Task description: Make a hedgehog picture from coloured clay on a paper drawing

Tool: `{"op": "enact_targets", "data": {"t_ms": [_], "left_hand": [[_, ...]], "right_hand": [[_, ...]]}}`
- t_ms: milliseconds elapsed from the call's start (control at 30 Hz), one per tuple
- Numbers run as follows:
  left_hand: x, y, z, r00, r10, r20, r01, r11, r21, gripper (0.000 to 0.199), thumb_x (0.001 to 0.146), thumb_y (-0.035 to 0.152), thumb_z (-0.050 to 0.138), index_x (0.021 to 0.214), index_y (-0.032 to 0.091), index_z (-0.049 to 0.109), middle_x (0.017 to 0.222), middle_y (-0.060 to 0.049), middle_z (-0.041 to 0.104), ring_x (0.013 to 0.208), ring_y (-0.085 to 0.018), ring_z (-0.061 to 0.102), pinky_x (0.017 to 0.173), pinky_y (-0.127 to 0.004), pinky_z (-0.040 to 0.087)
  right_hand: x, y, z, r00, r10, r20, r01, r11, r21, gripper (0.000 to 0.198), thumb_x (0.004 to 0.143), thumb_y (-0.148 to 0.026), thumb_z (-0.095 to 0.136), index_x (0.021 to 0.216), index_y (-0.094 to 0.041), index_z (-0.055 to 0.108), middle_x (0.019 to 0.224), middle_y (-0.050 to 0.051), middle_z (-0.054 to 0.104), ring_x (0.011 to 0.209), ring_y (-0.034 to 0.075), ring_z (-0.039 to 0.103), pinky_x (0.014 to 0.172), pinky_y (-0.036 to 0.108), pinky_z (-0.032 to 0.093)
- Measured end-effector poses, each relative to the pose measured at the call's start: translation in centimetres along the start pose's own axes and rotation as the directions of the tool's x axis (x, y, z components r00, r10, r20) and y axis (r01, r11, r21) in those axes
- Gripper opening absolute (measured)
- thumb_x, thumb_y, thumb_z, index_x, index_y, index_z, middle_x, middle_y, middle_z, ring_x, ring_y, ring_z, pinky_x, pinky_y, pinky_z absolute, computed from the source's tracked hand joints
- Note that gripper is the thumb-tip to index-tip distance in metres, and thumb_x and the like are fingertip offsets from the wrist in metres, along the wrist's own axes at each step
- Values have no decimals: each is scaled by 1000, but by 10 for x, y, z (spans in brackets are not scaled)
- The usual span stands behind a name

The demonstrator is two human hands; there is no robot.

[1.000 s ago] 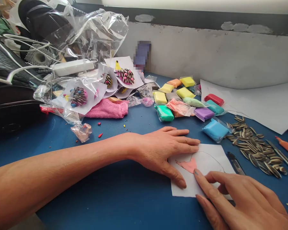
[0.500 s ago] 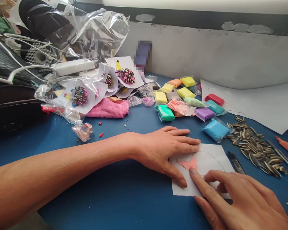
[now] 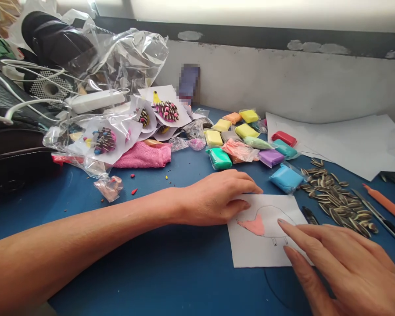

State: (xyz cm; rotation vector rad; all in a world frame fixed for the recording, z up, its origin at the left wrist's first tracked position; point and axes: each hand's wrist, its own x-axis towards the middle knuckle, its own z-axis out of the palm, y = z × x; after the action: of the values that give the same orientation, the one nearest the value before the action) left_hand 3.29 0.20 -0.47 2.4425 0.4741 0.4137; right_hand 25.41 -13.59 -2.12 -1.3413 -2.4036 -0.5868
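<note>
On the blue table lies a white sheet of paper (image 3: 250,252) with a pencil-like outline of a rounded body and small legs. Thin pink clay (image 3: 256,225) fills the pointed left part of that drawing. My left hand (image 3: 222,197) is closed at the sheet's upper left corner, thumb and fingers around the paper there; the corner itself is hidden. Over the sheet's right side hovers my right hand (image 3: 342,259), its thumb and index finger apart and holding nothing. Part of the outline is covered by it.
Wrapped clay blocks (image 3: 245,131) sit beyond the sheet. Sunflower seeds (image 3: 340,197), an orange pen (image 3: 386,204) and a craft knife (image 3: 378,215) lie right. Seed-covered hedgehog figures (image 3: 166,110), a pink cloth (image 3: 145,156) and plastic bags (image 3: 134,57) crowd the left back.
My left hand has gone from lying flat and spread to curled at the paper's corner. My right index finger has lifted off the pink clay and moved right. The view has shifted slightly.
</note>
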Motion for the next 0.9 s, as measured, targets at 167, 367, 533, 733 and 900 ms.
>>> {"op": "enact_targets", "data": {"t_ms": [167,367,533,733,900], "left_hand": [[2,4,4,980,-198,-38,201,972,119,31,90,24,58,120,16,60,114,-9,63,101,-20,60,88,-31,48],[5,12,2,959,-283,1,278,945,172,9,85,22,53,83,18,61,85,-3,66,78,-19,58,64,-29,43],[-2,19,-7,932,-352,-88,362,916,172,27,82,19,46,102,20,64,76,-2,65,70,-19,57,58,-28,37],[-4,28,-8,897,-402,-184,416,908,45,30,81,15,43,95,20,69,62,1,58,58,-13,50,55,-25,35],[-5,27,-2,919,-387,-81,392,917,70,29,81,16,45,96,19,69,65,0,63,57,-13,53,55,-24,38]], "right_hand": [[4,0,-2,999,30,-24,-31,999,-24,27,92,-18,55,118,-13,62,97,10,67,90,23,62,87,41,44],[2,0,-3,1000,18,-13,-18,1000,-18,29,93,-24,55,119,-14,63,99,11,66,90,23,62,86,40,44],[7,-1,-8,995,73,-66,-74,997,-11,24,94,-22,54,114,-14,65,96,11,65,90,24,61,84,42,45],[10,-3,-14,993,87,-84,-87,996,-4,23,94,-22,54,111,-14,66,95,10,64,89,23,61,84,41,45],[10,-10,-10,998,36,-41,-36,999,11,27,95,-24,51,112,-10,67,99,12,65,92,23,61,86,40,46]]}}
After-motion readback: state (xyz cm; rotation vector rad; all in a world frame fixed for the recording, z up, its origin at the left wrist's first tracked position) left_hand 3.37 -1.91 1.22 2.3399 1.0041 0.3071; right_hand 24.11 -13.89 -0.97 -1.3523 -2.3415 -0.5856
